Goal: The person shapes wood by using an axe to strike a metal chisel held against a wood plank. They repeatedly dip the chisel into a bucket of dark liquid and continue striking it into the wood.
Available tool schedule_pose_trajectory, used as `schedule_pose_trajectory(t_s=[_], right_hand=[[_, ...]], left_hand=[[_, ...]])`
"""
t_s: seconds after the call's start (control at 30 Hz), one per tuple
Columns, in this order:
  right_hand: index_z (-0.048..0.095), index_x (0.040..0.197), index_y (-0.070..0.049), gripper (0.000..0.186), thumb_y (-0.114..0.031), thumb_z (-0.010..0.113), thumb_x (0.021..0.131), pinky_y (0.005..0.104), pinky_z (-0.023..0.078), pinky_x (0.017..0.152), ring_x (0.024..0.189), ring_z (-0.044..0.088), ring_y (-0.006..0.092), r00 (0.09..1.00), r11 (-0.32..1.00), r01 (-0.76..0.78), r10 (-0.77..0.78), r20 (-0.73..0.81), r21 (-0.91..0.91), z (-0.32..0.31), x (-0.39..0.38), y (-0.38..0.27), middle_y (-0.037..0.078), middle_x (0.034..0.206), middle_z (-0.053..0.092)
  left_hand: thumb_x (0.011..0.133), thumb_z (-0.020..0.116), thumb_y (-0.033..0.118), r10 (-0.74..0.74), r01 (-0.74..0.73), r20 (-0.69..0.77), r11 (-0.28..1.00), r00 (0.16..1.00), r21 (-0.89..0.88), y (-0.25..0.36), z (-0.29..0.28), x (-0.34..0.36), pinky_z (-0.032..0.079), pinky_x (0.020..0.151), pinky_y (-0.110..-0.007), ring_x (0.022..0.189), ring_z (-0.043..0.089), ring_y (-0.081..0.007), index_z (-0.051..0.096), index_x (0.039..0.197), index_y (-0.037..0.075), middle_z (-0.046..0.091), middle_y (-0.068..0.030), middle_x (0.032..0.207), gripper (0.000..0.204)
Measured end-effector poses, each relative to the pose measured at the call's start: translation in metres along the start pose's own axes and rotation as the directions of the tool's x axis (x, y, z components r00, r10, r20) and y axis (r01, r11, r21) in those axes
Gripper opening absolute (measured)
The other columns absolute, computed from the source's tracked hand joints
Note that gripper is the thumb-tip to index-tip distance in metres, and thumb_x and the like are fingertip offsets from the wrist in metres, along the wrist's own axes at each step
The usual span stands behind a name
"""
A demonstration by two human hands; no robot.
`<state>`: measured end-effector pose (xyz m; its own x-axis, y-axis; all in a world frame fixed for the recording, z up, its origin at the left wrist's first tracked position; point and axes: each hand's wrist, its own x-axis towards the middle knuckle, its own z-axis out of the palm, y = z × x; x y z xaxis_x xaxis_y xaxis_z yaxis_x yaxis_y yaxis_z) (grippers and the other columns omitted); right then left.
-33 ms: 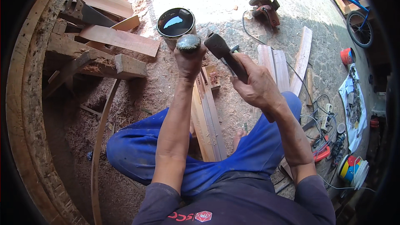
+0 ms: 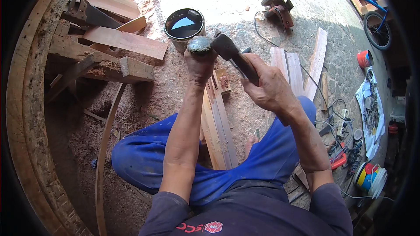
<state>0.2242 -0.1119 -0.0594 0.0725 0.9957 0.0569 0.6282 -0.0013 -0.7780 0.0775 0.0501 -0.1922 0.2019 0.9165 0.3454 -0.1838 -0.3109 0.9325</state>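
My left hand [image 2: 200,66] is closed around an upright thick handle with a rounded, worn grey end [image 2: 200,44]; the lower part of that tool is hidden. In my right hand [image 2: 272,88] is a hammer [image 2: 225,47] with a dark head and a wooden handle, its head beside the grey end. A thin, dark-tipped tool [image 2: 246,50] shows next to the hammer handle by my right fingers; its kind cannot be made out. Just beyond my left hand stands a can [image 2: 179,41] of dark liquid. Below, grooved wooden strips [image 2: 216,126] lie between my legs.
A circular saw [image 2: 280,11] rests on the floor ahead, its cord running right. At the left are a heavy timber [image 2: 139,71], a handsaw [image 2: 89,15] and boards [image 2: 127,41]. Planks [image 2: 297,72], tangled cables [image 2: 345,135] and a cable reel [image 2: 366,175] lie right.
The hammer head has shifted slightly left, closer to the grey end of the handle. My left hand and its tool have moved a little to the right.
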Motion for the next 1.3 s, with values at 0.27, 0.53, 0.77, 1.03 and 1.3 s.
schedule_pose_trajectory(t_s=[0.27,0.53,0.77,1.03,1.3], right_hand=[[0.053,0.135,-0.003,0.045,-0.010,0.064,0.092,0.0387,0.056,0.070,0.073,0.072,0.0271,0.935,0.927,0.300,-0.333,-0.125,-0.223,-0.035,0.043,-0.044,0.019,0.086,0.070],[0.045,0.127,-0.006,0.035,-0.008,0.055,0.093,0.0517,0.055,0.073,0.083,0.071,0.0411,0.961,0.760,0.189,-0.013,0.276,-0.622,-0.012,0.059,-0.016,0.023,0.086,0.070],[0.051,0.133,-0.008,0.041,-0.008,0.060,0.094,0.0443,0.060,0.073,0.080,0.074,0.0325,0.959,0.890,0.276,-0.281,0.041,-0.362,-0.043,0.069,-0.062,0.023,0.092,0.072],[0.052,0.124,-0.004,0.033,-0.003,0.058,0.091,0.0462,0.064,0.071,0.075,0.075,0.0316,0.964,0.723,0.199,-0.024,0.264,-0.662,-0.006,0.074,-0.021,0.020,0.083,0.072],[0.055,0.131,-0.009,0.036,-0.013,0.062,0.095,0.0410,0.061,0.069,0.073,0.074,0.0264,0.974,0.932,0.210,-0.226,-0.019,-0.295,-0.058,0.085,-0.077,0.017,0.085,0.073]], left_hand=[[0.080,0.075,0.006,0.053,-0.050,-0.016,0.988,0.998,0.147,0.009,0.002,-0.001,0.052,0.067,-0.029,0.070,0.062,-0.0082,0.068,0.085,0.001,0.069,0.0012,0.081,0.010],[0.083,0.078,0.005,0.224,-0.207,-0.071,0.959,0.972,0.194,0.022,0.016,0.001,0.056,0.081,-0.029,0.089,0.070,-0.0123,0.071,0.107,0.001,0.075,-0.0041,0.097,0.026],[0.080,0.076,0.006,-0.142,0.145,-0.042,0.987,0.989,0.068,-0.008,-0.006,0.018,0.055,0.072,-0.028,0.075,0.067,-0.0104,0.070,0.093,0.000,0.072,-0.0031,0.083,0.016],[0.082,0.076,0.005,-0.055,0.054,-0.078,0.998,0.995,-0.012,-0.001,0.017,0.008,0.054,0.077,-0.027,0.085,0.067,-0.0099,0.069,0.102,0.000,0.072,-0.0026,0.094,0.022],[0.080,0.072,0.005,-0.200,0.201,-0.101,0.980,0.974,-0.006,-0.008,0.005,0.031,0.048,0.056,-0.027,0.059,0.060,-0.0074,0.067,0.074,0.003,0.065,0.0021,0.067,0.008]])
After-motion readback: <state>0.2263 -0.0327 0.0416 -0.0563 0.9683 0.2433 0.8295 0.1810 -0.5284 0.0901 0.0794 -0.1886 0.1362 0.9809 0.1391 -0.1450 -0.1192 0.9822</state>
